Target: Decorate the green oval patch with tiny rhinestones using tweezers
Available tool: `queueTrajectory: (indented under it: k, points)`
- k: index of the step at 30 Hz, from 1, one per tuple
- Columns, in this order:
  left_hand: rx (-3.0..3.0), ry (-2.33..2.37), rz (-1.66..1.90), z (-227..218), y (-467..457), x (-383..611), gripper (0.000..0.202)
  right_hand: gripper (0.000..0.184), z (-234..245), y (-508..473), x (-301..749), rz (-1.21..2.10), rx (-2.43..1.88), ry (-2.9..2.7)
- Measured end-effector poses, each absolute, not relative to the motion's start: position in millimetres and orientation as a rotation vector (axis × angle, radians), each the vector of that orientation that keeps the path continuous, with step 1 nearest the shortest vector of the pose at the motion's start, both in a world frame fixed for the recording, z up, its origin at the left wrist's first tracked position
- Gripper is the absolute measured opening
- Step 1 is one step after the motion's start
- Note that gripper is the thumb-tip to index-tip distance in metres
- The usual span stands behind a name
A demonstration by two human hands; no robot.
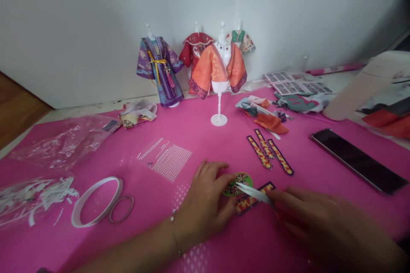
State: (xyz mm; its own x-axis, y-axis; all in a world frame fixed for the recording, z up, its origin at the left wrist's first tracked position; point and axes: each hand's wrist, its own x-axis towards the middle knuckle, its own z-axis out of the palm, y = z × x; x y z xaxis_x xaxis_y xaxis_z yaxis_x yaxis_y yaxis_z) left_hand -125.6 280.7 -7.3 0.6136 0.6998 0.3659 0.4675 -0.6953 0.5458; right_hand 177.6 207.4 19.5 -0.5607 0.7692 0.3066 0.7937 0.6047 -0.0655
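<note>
Fingers [221, 178] of L hand [205, 207] lie flat & slightly apart, tips pressing on the left edge of a round green beaded patch [240, 183]; they're not curled round anything. The patch sits on the pink mat [224, 145], right at those fingertips. R hand [323, 222] is blurred, but its fingers [283, 199] are pinched together on white tweezers [253, 193]. The tweezer tips reach over the patch, just short of the L fingertips. Under the tweezers, btw the two hands & touching the patch, lies a red-yellow patterned strip [245, 205]. Three more strips [269, 152] lie side by side just beyond the R fingers. A phone [358, 160] lies further right, well apart. Just beyond the L fingers is a gem sticker sheet [171, 162]. Two tape rings [76, 214] lie well left of the L hand. Far beyond both hands stands a doll stand w/ an orange robe [219, 68].
</note>
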Motion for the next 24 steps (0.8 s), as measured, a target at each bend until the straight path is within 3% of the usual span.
queueTrajectory:
  k: [7,17,24]
  points:
    - [2.336,0.945,0.854,-14,283,-127,0.033,0.035,22,211,176,-0.126,-1.273,-2.5]
    - [1.694,0.963,1.079,6,300,-135,0.017,0.038,29,209,177,-0.338,-1.241,-2.468]
    - [1.104,1.03,0.698,21,296,-122,0.029,0.041,38,209,173,-0.367,-1.229,-2.424]
